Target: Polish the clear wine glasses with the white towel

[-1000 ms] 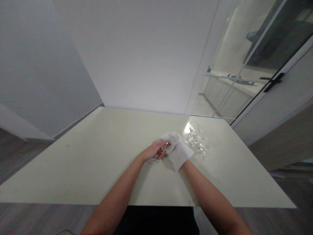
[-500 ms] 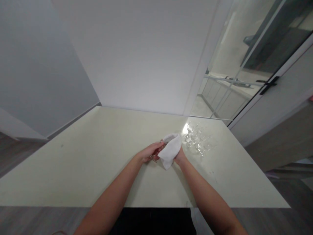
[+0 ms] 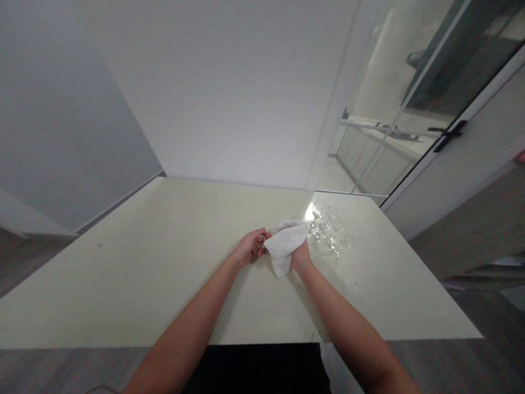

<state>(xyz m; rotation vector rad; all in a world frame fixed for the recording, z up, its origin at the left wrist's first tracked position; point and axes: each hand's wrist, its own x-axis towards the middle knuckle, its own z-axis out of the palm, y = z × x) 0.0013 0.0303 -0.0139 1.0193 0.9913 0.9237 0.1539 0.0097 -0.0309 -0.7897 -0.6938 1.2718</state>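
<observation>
My left hand [image 3: 250, 248] is closed around a clear drinking glass [image 3: 260, 249], mostly hidden by the fingers and the cloth; its exact shape I cannot make out. A white cloth [image 3: 284, 243] is held in my right hand [image 3: 301, 257], draped over the fingers and pressed against the glass, with one corner hanging toward me. Just right of the cloth, several clear glasses [image 3: 328, 232] that look stemmed stand close together on the pale table [image 3: 164, 273].
A white wall [image 3: 229, 109] rises at the table's far edge. To the right is a glazed door [image 3: 369, 142] with a black handle [image 3: 451, 137]. The table's front edge runs close to my body.
My left hand has moved slightly left and up, turning around the glass. The cloth has shifted a little right and spread flatter over my right hand. The view has tilted slightly.
</observation>
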